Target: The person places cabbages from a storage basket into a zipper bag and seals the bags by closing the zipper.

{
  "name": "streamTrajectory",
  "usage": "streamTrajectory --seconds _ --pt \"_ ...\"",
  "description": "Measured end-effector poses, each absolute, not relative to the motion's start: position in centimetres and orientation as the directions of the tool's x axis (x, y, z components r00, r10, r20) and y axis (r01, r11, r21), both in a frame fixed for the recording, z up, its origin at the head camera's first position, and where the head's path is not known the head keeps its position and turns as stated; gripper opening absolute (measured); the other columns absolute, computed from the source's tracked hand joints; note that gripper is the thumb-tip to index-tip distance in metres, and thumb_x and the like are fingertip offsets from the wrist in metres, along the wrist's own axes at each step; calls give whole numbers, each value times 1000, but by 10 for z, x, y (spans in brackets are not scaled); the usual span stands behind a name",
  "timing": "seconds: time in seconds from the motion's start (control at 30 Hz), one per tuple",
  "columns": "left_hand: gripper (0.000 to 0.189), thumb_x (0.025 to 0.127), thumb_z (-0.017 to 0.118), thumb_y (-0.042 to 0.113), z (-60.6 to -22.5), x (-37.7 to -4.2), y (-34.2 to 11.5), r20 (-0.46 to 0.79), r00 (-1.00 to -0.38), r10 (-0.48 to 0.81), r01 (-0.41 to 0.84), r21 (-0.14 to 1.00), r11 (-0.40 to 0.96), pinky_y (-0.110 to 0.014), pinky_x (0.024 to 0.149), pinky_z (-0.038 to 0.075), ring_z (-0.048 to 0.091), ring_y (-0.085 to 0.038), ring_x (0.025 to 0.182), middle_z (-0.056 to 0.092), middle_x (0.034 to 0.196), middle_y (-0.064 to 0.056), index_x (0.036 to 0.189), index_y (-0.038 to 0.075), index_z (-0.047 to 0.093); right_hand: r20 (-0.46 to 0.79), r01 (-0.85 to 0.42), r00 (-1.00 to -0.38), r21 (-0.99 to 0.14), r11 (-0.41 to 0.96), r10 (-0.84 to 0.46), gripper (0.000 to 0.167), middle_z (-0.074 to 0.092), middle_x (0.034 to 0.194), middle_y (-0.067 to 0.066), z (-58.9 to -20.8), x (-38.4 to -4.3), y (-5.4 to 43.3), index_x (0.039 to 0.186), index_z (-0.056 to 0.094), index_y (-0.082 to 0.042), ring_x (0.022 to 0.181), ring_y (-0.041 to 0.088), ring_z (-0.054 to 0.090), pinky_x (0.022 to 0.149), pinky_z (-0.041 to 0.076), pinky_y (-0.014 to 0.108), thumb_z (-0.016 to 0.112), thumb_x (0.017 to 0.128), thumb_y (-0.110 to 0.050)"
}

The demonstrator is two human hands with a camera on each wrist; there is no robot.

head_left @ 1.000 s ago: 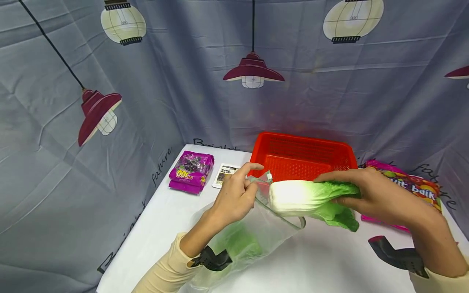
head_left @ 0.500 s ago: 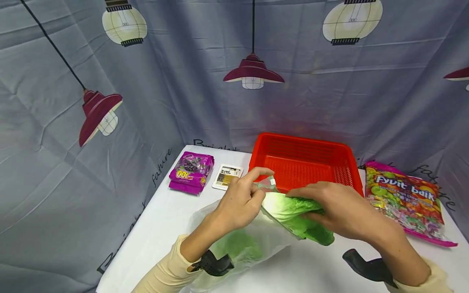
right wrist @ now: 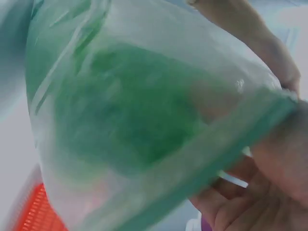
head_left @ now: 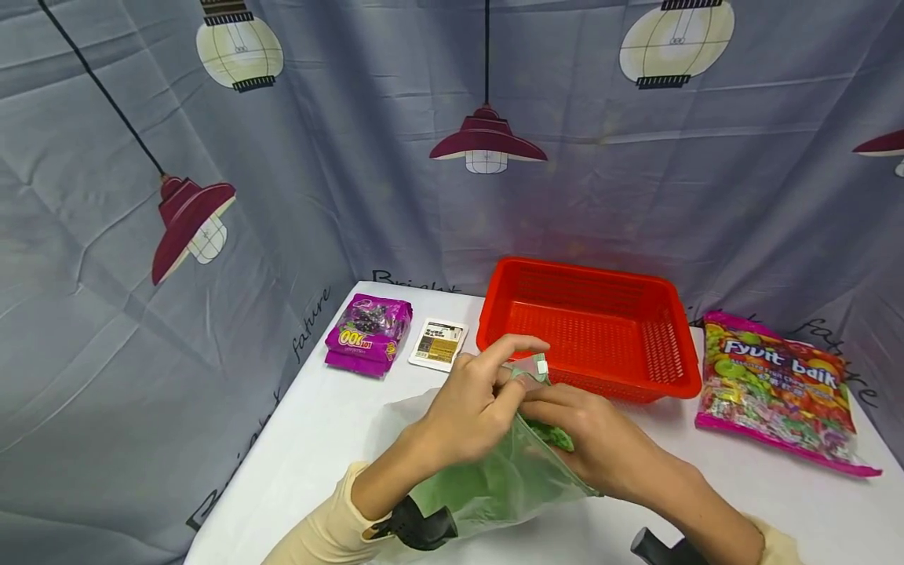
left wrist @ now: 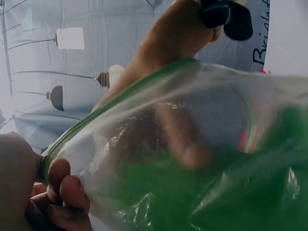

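My left hand (head_left: 466, 412) pinches the rim of a clear zip bag (head_left: 523, 479) with a green-edged mouth; the left wrist view shows its curled fingers (left wrist: 72, 192) at that rim. My right hand (head_left: 600, 443) reaches into the mouth, its fingers and thumb around the leafy end of a Chinese cabbage (head_left: 554, 434). Most of this cabbage is inside the bag and blurred by the film. Through the plastic, the right wrist view shows green leaves (right wrist: 120, 106) and part of the right hand. What else lies deeper in the bag is hard to make out.
Behind the hands stands a red plastic basket (head_left: 589, 302). A purple snack pack (head_left: 369, 333) and a flat white labelled pack (head_left: 438, 343) lie to the left on the white table (head_left: 311, 439). To the right is a colourful candy bag (head_left: 780, 392). A grey printed curtain (head_left: 353, 157) encloses the table.
My right hand has moved left and pushed the Chinese cabbage from outside the bag into its mouth. My left hand still holds the rim and has shifted slightly right.
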State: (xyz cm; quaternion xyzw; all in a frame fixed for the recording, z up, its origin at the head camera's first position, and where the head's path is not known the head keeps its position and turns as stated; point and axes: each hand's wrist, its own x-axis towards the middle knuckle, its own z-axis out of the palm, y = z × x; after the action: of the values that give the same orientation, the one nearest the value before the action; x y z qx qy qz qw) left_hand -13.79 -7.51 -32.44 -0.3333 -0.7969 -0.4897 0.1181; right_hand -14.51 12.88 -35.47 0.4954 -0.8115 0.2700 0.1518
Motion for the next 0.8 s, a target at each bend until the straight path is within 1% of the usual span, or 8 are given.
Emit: streamTrajectory --seconds 0.07,0.2,0.3,0.37,0.43,0.53,0.63,0.8 --pt "39 89 46 1 -324 -138 -79 512 -763 395 632 718 291 -20 38 19 26 -2 38 31 45 12 124 13 58 503 -867 -490 -370 334 -712 42 66 118 -5 -357 -146 136 118 70 -16 105 15 64 87 52 28 83 79 -16" --pt "40 89 45 -1 -324 -139 -86 525 -775 352 620 737 268 -22 37 19 31 -2 35 33 43 12 124 14 58 497 -771 -614 -545 330 -612 29 69 103 -7 -359 -154 157 111 71 -17 86 10 66 72 54 22 79 84 -14" --pt "41 88 44 -4 -323 -140 -90 554 -766 324 634 732 248 -23 36 21 37 -3 35 36 43 13 123 14 58 319 -620 -750 -645 446 -580 20 66 90 -10 -369 -164 169 105 72 -16 72 6 60 60 52 25 77 86 -20" --pt "42 87 44 -5 -322 -141 -92 569 -761 311 643 727 243 -24 36 23 41 -3 35 38 43 13 123 13 59 193 -548 -791 -646 531 -581 10 63 80 -13 -378 -168 174 93 72 -18 64 5 55 55 49 25 74 88 -26" --pt "43 87 43 -6 -319 -140 -95 571 -766 295 639 729 246 -24 37 25 42 -3 36 39 43 13 123 12 59 134 -523 -798 -638 565 -587 13 57 68 -15 -383 -170 175 80 70 -21 56 2 48 49 44 23 73 90 -29" --pt "45 86 43 -7 -310 -136 -102 567 -788 243 615 746 255 -25 34 26 44 -5 35 41 43 12 123 13 60 201 -537 -800 -660 525 -565 29 49 55 -14 -374 -168 174 64 61 -25 48 1 38 42 36 22 71 91 -22" --pt "48 85 44 -9 -293 -128 -112 567 -807 163 590 765 257 -26 31 25 43 -9 32 41 42 9 123 15 61 341 -596 -772 -683 423 -537 32 47 56 -13 -347 -163 168 64 58 -26 47 0 34 39 32 23 71 90 -12" --pt "48 85 47 -10 -267 -110 -125 544 -834 95 550 802 235 -27 28 24 40 -14 29 38 40 6 122 16 62 520 -719 -671 -632 290 -529 41 41 57 -12 -292 -157 162 65 54 -25 48 3 31 40 28 24 68 85 8"
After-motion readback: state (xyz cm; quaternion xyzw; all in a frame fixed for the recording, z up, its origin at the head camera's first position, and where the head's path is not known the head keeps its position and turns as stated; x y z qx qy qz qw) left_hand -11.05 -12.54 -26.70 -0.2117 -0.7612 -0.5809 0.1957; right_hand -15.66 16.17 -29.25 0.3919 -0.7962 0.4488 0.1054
